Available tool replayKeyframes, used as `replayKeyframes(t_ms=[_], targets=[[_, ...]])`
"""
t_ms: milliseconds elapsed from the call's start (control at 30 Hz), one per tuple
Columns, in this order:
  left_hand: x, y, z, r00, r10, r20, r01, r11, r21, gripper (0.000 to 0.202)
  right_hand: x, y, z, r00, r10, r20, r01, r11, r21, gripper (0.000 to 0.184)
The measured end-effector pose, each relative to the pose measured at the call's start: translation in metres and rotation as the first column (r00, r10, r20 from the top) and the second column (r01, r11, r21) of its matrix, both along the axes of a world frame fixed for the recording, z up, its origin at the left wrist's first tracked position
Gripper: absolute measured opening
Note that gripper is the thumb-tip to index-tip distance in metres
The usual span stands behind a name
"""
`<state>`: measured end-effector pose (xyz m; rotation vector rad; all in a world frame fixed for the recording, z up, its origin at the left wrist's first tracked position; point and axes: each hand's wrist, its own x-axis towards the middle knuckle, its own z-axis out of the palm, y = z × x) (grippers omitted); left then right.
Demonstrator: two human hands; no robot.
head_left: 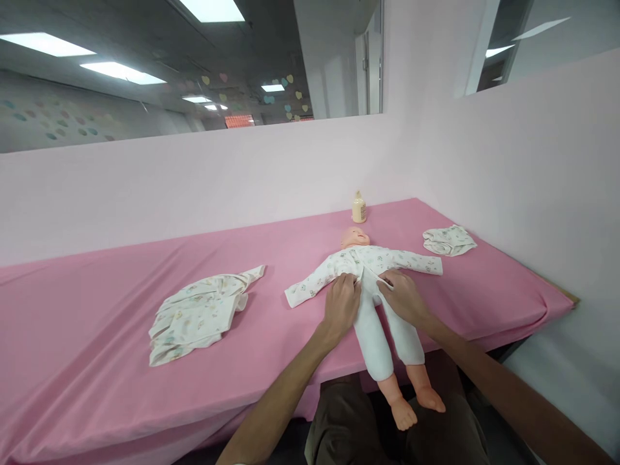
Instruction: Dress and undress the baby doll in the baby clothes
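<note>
A baby doll lies on its back on the pink-covered table, head away from me, with its feet hanging past the front edge. It wears a white patterned baby shirt whose long sleeves stretch out to both sides. The shirt's front parts below the chest, showing the doll's white cloth body. My left hand pinches the shirt's front edge on the left side of the belly. On the other side, my right hand grips the opposite front edge. Both hands rest close to the doll's waist, fingers closed on the fabric.
Another patterned baby garment lies spread on the pink sheet to the left. A folded patterned cloth sits at the right. Behind the doll's head stands a cream pump bottle. Walls with windows border the table's back and right.
</note>
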<state>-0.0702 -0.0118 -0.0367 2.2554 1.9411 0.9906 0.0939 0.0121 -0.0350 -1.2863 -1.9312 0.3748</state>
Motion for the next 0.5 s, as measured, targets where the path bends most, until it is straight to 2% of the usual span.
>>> replayKeyframes(t_ms=[233,333,500], targets=[[0.005,-0.002,0.003,0.969,0.014,0.245,-0.023,0.999,0.036,0.016,-0.005,-0.007,0.0,0.994,-0.019,-0.108,0.013,0.998,-0.053,0.019],[0.009,-0.002,0.004,0.97,0.006,0.242,-0.011,1.0,0.019,0.014,-0.007,-0.01,0.003,0.991,-0.04,-0.128,0.03,0.996,-0.079,0.021],[0.014,0.0,-0.001,0.984,-0.008,0.178,0.003,1.0,0.027,0.014,-0.014,-0.011,0.003,0.985,-0.018,-0.172,0.011,0.999,-0.042,0.021]])
